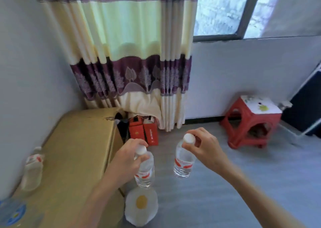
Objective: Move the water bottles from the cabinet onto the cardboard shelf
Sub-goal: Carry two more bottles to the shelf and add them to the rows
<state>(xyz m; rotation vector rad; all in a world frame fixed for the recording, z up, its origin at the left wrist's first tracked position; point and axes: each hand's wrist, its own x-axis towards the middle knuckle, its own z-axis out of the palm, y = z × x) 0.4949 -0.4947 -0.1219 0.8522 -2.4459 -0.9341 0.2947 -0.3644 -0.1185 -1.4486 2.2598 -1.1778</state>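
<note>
My left hand (pixel 126 160) grips a clear water bottle (pixel 145 173) by its white-capped neck. It hangs just off the right edge of the cardboard shelf (pixel 78 149), a big tan box at lower left. In my right hand (pixel 206 149) a second clear bottle (pixel 184 161) with a red label dangles by its neck over the grey floor. A third bottle (pixel 33 168) stands on the box's left side, by the wall. The cabinet is out of view.
Two red boxes (pixel 144 132) stand behind the cardboard box under a purple and cream curtain (pixel 132 53). A red plastic stool (pixel 251 121) is at right. A white egg-shaped cushion (pixel 141 207) lies on the floor. A blue-labelled bottle top (pixel 12 212) shows at bottom left.
</note>
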